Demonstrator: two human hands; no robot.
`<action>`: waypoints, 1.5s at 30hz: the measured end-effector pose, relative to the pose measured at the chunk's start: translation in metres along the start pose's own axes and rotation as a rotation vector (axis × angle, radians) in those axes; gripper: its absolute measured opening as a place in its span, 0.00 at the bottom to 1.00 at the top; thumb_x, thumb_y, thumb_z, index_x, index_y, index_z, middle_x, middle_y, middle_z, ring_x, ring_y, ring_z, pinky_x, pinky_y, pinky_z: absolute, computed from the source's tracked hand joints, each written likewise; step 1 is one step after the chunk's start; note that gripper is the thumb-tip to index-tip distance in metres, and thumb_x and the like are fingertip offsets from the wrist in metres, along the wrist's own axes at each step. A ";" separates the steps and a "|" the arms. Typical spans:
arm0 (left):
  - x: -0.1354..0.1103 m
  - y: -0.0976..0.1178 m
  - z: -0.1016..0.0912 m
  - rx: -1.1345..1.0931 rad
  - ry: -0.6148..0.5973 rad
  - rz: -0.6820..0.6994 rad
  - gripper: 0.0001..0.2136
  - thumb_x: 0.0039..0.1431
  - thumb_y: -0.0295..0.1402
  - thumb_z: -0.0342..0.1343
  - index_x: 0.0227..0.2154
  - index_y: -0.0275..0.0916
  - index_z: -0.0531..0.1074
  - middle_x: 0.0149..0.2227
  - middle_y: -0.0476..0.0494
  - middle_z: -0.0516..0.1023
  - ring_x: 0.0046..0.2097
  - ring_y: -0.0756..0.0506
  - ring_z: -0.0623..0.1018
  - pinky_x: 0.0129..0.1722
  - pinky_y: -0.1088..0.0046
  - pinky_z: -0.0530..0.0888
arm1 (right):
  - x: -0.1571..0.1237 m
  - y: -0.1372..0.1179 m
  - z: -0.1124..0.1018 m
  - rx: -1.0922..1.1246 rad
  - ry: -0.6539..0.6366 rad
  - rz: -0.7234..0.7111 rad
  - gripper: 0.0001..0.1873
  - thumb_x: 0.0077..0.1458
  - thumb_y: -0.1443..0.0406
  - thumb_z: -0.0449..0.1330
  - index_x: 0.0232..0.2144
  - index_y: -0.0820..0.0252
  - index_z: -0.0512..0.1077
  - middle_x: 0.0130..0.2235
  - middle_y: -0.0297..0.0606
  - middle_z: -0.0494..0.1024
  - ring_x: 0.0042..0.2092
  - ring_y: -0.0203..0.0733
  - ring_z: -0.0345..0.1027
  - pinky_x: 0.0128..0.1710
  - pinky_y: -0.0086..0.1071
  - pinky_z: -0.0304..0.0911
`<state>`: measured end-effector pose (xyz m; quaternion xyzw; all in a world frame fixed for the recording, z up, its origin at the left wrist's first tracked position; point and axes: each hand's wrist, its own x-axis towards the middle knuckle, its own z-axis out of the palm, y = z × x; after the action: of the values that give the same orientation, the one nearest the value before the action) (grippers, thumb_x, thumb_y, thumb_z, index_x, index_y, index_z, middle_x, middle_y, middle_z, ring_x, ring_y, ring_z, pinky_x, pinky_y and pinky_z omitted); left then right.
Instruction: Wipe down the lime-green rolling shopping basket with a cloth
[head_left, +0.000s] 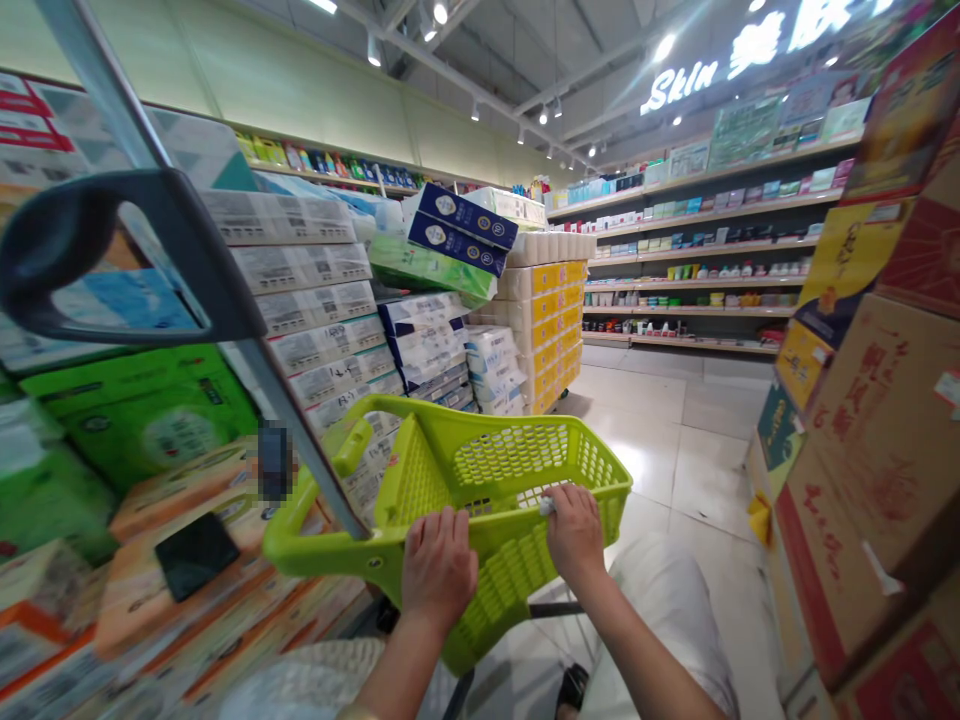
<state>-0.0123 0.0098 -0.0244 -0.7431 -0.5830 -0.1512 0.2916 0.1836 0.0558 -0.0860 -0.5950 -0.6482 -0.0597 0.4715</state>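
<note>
A lime-green plastic shopping cart (517, 450) stands right before me, its perforated basket tilted to the view. My left hand (441, 560) is closed over the near rim, knuckles up. Farther right along that same rim, my right hand (576, 535) is closed as well, its fingers curled over the edge. A small white wad (547, 505), perhaps tissue, pokes out by the right hand's fingers. Left of the left hand, a metal pole (300, 430) with a dark loop handle (135, 255) rises past the cart. What lies at the basket's bottom is mostly hidden.
Stacked packs of paper goods (322, 290) line the left side. A dark phone-like slab (196, 555) lies on orange packs (142, 600). Cardboard cartons (862, 480) are piled on the right. Tiled floor (645, 430) runs toward stocked shelves (697, 245) at the back.
</note>
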 end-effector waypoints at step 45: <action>0.012 -0.002 0.003 0.030 0.057 0.026 0.08 0.59 0.33 0.49 0.36 0.38 0.72 0.33 0.42 0.72 0.40 0.40 0.68 0.47 0.60 0.60 | 0.003 -0.004 0.010 0.046 -0.042 -0.081 0.17 0.52 0.76 0.52 0.39 0.54 0.72 0.40 0.36 0.75 0.46 0.43 0.63 0.55 0.36 0.52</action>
<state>-0.0110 0.0212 -0.0190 -0.7416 -0.5669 -0.1598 0.3212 0.1757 0.0632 -0.0877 -0.5584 -0.6827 -0.0514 0.4684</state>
